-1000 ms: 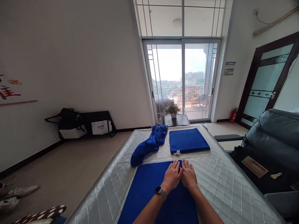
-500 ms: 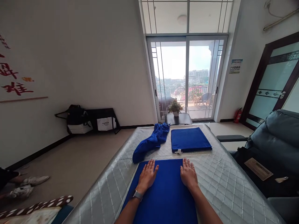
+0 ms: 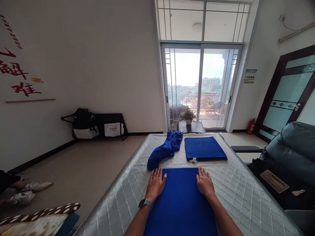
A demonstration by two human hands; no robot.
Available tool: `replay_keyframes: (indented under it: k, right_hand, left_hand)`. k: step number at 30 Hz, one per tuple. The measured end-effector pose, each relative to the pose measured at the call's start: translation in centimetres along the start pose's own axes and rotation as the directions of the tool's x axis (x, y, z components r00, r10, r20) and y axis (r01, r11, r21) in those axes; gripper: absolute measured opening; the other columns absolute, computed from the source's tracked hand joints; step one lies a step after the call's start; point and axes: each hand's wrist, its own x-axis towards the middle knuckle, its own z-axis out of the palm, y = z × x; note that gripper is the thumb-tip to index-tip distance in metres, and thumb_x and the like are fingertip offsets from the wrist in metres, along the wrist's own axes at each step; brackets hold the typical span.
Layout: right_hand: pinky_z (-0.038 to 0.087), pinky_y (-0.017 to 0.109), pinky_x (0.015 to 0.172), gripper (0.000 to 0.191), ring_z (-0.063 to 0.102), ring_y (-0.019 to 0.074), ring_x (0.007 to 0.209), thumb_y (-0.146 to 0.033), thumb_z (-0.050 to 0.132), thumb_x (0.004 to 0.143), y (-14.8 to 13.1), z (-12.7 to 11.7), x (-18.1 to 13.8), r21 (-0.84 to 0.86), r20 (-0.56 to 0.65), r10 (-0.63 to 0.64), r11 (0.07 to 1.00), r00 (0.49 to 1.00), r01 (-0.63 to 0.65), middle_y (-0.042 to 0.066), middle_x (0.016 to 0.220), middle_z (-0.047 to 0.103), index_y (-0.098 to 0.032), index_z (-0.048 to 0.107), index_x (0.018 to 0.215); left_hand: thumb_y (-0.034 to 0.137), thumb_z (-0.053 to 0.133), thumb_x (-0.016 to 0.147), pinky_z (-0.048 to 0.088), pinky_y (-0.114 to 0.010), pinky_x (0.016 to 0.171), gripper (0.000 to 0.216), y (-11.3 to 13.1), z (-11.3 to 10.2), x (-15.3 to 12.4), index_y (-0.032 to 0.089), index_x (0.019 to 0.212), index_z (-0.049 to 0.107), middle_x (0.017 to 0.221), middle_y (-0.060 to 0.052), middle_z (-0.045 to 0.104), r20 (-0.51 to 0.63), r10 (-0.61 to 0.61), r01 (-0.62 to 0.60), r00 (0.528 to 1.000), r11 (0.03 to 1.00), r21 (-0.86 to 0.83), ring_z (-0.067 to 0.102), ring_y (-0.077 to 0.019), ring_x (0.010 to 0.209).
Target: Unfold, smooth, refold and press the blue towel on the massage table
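A smooth blue cloth lies flat on a silver quilted mattress, running toward me past the bottom of the view. My left hand rests palm down on its far left corner, fingers stretched out, with a watch on the wrist. At the far right corner, my right hand lies flat with its fingers extended. Just beyond my left hand is a crumpled blue cloth. To its right sits a neatly folded blue cloth with a white tag on its near edge.
A dark armchair holding a black item and a brown card stands at the right. Beyond the mattress is a chair with a potted plant. Bags lean by the left wall. A person's shoes and a patterned cloth are at lower left.
The camera view has shifted, so the scene sits slightly farther right. Both hands stay flat at the blue cloth's far corners; its near left edge appears farther right.
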Motion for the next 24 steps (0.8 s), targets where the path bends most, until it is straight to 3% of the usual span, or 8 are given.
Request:
replay_keyframes:
  k: [24]
  right_hand:
    - [0.009,0.038,0.123,0.062,0.015,0.0174,0.154,-0.035,0.021,0.101,-0.8,-1.6,-0.6,-0.058,0.029,0.015,0.998,0.999,-0.014,0.004,0.166,0.021,-0.016,0.020,0.160]
  left_hand:
    - [0.052,0.028,0.100,0.035,-0.052,0.118,0.067,0.5,0.0,0.2,0.009,0.146,0.050,0.151,-0.018,0.054,-0.036,-0.054,0.050,0.998,0.995,-0.089,0.045,-0.0322,0.143]
